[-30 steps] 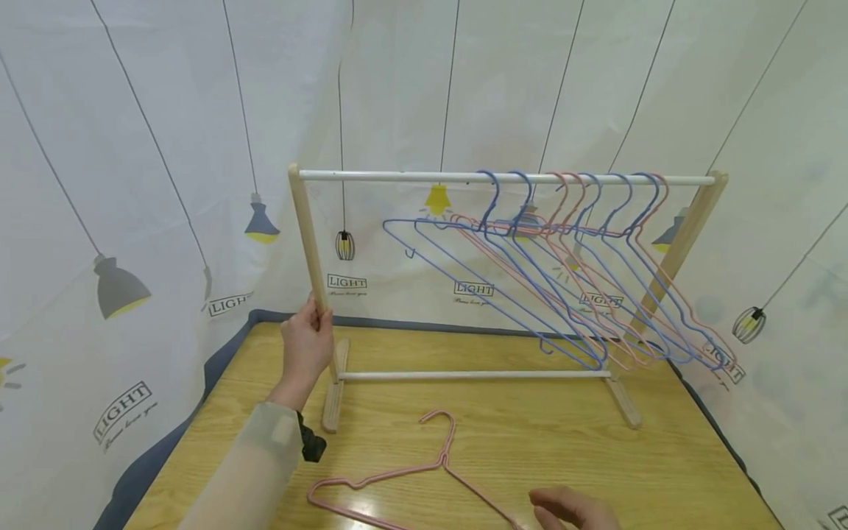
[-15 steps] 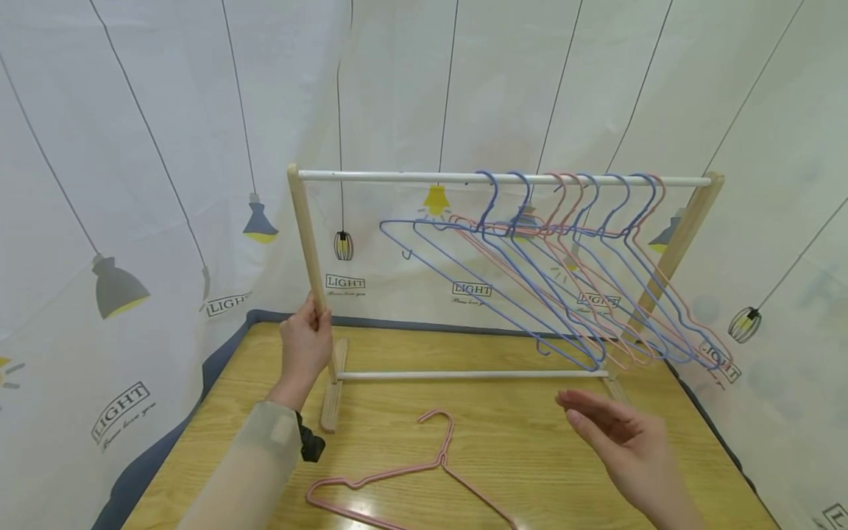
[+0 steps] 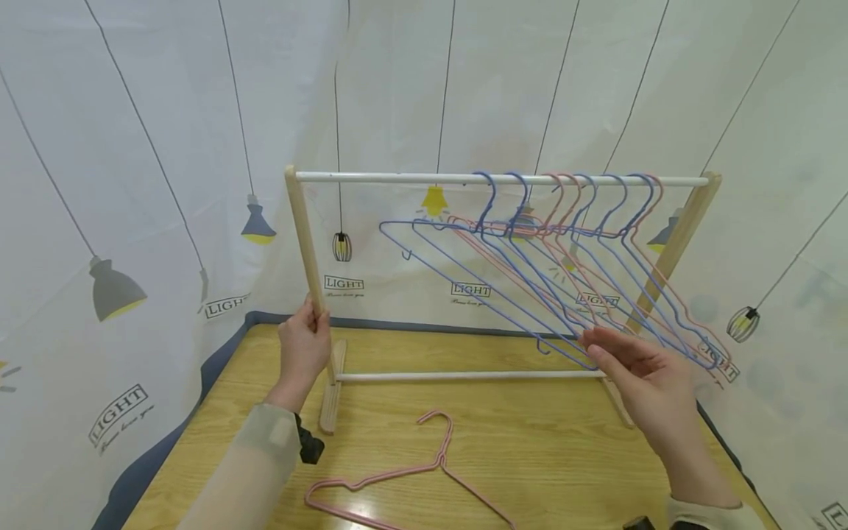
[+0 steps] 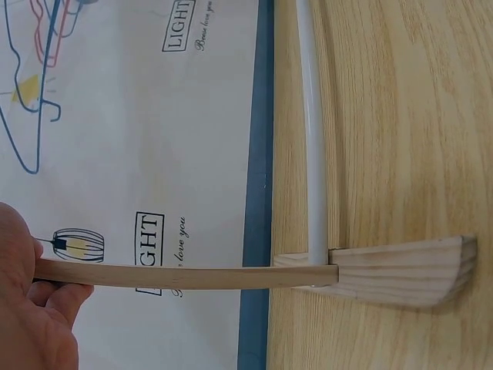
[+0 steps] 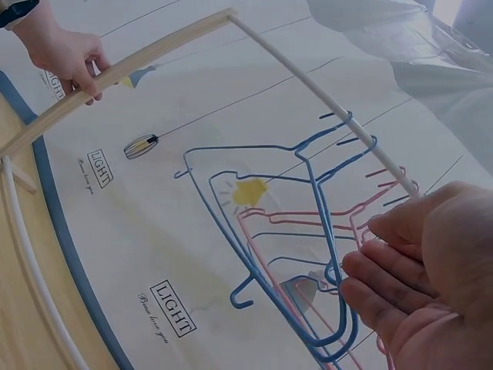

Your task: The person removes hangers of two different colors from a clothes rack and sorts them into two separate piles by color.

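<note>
My left hand [image 3: 305, 353] grips the left wooden post [image 3: 303, 235] of a small clothes rack, fingers and thumb round it. In the left wrist view the post [image 4: 192, 277] runs from that hand to its wooden foot. From the rack's white top rail [image 3: 384, 177] hang several blue and pink hangers, among them a blue hanger [image 3: 494, 195] nearest the left. My right hand [image 3: 652, 390] is raised at their lower right corners, overlapping them in the head view, fingers loosely bent and nothing held. A pink hanger [image 3: 442, 459] lies flat on the table, its lower part out of frame.
The rack stands on a wood-grain table [image 3: 563, 456], with a white lower rail [image 3: 464, 376] close above the tabletop. A white cloth printed with lamps [image 3: 165, 147] surrounds the table at the back and sides. The right post [image 3: 682, 243] stands behind the hangers.
My right hand has come up from the bottom edge, past the right side of the table, to the hangers' lower corners. The left hand keeps its grip on the post.
</note>
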`<state>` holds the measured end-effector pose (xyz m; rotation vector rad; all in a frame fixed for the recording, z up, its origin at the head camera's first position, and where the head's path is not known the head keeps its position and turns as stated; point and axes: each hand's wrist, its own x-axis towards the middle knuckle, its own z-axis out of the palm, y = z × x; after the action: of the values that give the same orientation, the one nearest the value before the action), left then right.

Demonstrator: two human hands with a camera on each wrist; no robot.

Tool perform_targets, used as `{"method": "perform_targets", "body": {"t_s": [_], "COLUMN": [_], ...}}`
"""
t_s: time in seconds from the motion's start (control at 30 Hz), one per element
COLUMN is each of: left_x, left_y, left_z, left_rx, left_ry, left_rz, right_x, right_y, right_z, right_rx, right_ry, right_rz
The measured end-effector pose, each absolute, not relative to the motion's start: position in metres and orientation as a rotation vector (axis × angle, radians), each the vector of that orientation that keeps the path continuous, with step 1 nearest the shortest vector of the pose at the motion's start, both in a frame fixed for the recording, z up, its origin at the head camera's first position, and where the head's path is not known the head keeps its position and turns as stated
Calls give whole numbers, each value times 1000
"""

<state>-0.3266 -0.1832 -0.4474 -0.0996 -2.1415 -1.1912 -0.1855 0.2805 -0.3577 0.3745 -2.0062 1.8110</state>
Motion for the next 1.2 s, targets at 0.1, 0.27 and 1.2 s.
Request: {"method": "perform_targets", "body": {"t_s": [0.1,0.27,1.2], "left_x": [-326,-326,-326], "left_y": [-183,-182,-185], "left_z": [-447,-448,-447], "left_rx": [-100,-111,-132], "left_ry": [-2140,-2132,-2127], "left_rz": [-1193,-1199,-1187], "right_x": [-195,-203,-227], "right_y": [283,286,277], "right_z": [-361,-362,-397], "right_rx": [360,332,413], "right_ry": [-1974,-1926,-1983], "right_rz": [1854,1855,1919]}}
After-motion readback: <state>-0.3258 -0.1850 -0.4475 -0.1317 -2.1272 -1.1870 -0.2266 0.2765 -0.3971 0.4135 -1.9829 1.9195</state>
